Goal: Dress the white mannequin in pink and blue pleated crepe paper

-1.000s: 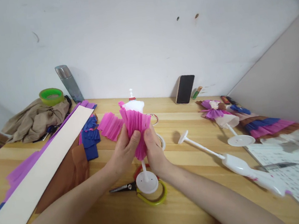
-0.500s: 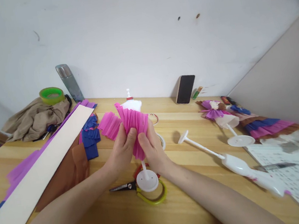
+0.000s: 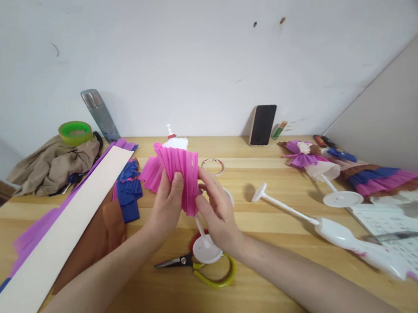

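A small white mannequin (image 3: 180, 142) on a stand stands tilted in front of me, its torso wrapped in pleated bright pink crepe paper (image 3: 185, 172). My left hand (image 3: 167, 202) grips the paper and the form from the left, thumb pressed on the front pleats. At the right edge of the paper is my right hand (image 3: 219, 211), its thumb and fingers parted with a gap between them, fingertips close to or touching the pink edge. Below, the stand's round white base (image 3: 207, 249) hangs over yellow-and-red-handled scissors (image 3: 216, 277). The mannequin's middle is hidden by paper.
On the left lie a long cream strip (image 3: 61, 230), brown crepe paper (image 3: 90, 244) and blue pieces (image 3: 128, 197). Another white mannequin (image 3: 340, 234) lies at right, near a dressed one (image 3: 302, 155). A phone (image 3: 263, 125) leans on the wall; a tape roll (image 3: 75, 132) sits on cloth.
My right hand has loosened from the front of the pink paper and shifted to its right edge, fingers parting. The mannequin now leans more to the left; my left hand keeps its grip.
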`<state>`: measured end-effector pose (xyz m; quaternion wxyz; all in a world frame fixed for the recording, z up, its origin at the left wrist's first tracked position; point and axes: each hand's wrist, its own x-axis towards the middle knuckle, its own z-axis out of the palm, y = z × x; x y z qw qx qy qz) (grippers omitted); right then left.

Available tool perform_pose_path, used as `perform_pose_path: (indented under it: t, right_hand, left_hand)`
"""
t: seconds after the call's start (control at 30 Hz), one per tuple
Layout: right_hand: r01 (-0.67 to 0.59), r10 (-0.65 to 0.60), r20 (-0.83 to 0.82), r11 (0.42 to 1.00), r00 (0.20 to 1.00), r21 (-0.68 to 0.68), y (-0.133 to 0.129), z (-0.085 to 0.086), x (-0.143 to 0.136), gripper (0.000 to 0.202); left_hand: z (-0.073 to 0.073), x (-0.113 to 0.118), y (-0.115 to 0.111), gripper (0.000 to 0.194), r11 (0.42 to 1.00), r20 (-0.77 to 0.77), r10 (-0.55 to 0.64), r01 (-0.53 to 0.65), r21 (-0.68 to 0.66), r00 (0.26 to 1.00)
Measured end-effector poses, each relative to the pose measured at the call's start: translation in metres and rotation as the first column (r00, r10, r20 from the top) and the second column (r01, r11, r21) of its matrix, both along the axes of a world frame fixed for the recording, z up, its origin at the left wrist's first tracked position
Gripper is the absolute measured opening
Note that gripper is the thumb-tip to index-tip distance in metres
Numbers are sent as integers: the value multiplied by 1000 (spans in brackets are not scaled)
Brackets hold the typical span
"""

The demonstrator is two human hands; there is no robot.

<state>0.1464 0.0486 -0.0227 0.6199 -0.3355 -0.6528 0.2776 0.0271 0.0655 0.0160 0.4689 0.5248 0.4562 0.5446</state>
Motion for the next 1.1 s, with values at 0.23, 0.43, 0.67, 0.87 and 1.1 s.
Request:
perform_pose_path:
  t: [0.23, 0.43, 0.67, 0.87, 1.1]
  right_hand:
    - [86, -104, 176, 990, 979, 108, 2, -2, 0, 56]
    - [113, -154, 297, 982, 942, 149, 3, -4, -1, 64]
    - [111, -182, 392, 974, 902, 198, 2, -5, -3, 72]
    - [119, -208, 453, 969, 867, 217, 2, -10, -4, 76]
    - [158, -273, 509, 953, 816, 257, 1, -9, -5, 72]
  left_hand:
    - [3, 1, -3, 47, 1000, -22, 0, -1, -4, 1000]
    - [1, 1, -2, 49, 1000, -95, -13, 14, 15, 995]
    - [-1, -1, -3, 46, 999, -83, 11, -13, -29, 996]
    - [-8, 0, -2, 51, 997, -74, 41, -46, -57, 996]
    - [-1, 0, -5, 57, 998, -243, -8, -5, -56, 970]
